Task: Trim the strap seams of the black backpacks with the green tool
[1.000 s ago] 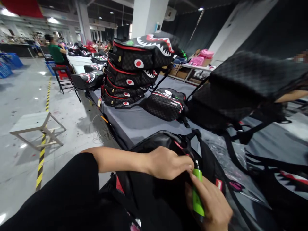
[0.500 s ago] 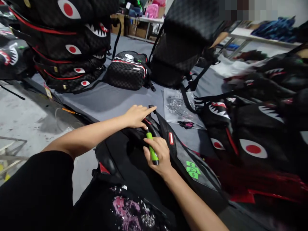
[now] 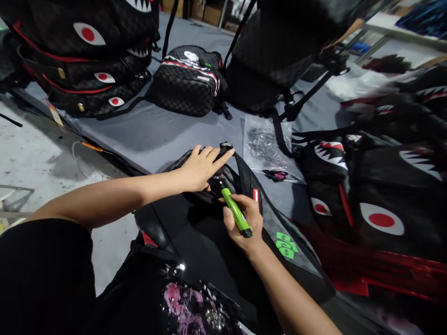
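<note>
A black backpack (image 3: 195,228) lies in front of me on the table edge, with a red tag and a green printed patch (image 3: 286,245) on its right side. My left hand (image 3: 199,168) rests on its top end, fingers spread near the strap and top loop. Between thumb and fingers of my right hand (image 3: 248,222) is a green marker pen (image 3: 233,207) with black ends. Its tip points at the top of the backpack, close to my left fingers; whether it touches the fabric I cannot tell.
Shark-face backpacks (image 3: 87,60) are stacked at the back left. Behind my hands are a small checkered bag (image 3: 186,86), a large dark backpack (image 3: 265,60) and a clear plastic bag (image 3: 265,144). More shark-face bags (image 3: 384,186) lie right. An orange-handled tool (image 3: 91,146) lies left.
The view has shifted, so the background sits higher. My left fingers have spread flatter on the backpack. My right hand has drawn slightly right with the marker pen, which leans more.
</note>
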`<state>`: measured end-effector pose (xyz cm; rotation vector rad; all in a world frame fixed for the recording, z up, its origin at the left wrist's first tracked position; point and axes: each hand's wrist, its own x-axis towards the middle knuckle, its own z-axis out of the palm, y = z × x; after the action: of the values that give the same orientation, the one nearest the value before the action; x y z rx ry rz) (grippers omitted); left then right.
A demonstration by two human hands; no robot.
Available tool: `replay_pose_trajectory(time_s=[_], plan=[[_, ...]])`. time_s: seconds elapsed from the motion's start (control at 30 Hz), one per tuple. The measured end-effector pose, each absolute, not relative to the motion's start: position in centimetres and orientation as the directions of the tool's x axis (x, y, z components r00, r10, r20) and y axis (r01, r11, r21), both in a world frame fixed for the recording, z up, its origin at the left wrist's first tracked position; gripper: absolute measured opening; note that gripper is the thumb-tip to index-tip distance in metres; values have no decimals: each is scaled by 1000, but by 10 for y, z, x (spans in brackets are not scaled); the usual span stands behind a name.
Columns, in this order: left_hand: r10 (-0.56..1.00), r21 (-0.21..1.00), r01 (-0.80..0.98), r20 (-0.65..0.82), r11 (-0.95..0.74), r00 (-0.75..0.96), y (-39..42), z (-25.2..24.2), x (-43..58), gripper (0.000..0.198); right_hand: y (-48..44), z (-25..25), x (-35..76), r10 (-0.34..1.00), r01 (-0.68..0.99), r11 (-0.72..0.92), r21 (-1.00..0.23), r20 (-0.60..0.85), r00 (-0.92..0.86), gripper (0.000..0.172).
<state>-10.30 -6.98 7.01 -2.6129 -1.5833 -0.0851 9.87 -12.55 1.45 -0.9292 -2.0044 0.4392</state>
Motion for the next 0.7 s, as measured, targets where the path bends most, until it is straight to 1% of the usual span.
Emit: replay_pose_trajectory(time_s=[0.07,0.23,0.27,0.33,0.4,0.5,0.63,0.7], plan=[[880,-31,883,78,-467,468,-69,70,-104,113,-124,23,102,742,471,670,-574,544,-392,29],[869,-17,869,-33,-494,494,-62,71,-103,130,-114,44,103,730,480,682,-552,466,-500,23],[870,-17,871,-35,-492,491,-61,70,-103,129,-112,47,102,724,469,684,-558,446,-525,22],[878,-19,878,-15,-478,478,-58,69,-102,122,-108,53,101,733,465,667,-582,397,-553,20],[882,-21,882,7,-471,471,-57,67,-101,113,-102,60,100,765,498,619,-607,321,-559,20],[880,-10,880,16,-475,475,-55,65,-101,102,-91,72,102,785,556,544,-628,147,-602,21],[881,17,881,30,-473,473,-55,65,-102,98,-72,86,105,701,574,526,-627,-63,-711,25],[882,23,881,33,-472,471,-56,65,-102,98,-68,90,105,663,586,551,-595,-115,-740,28]])
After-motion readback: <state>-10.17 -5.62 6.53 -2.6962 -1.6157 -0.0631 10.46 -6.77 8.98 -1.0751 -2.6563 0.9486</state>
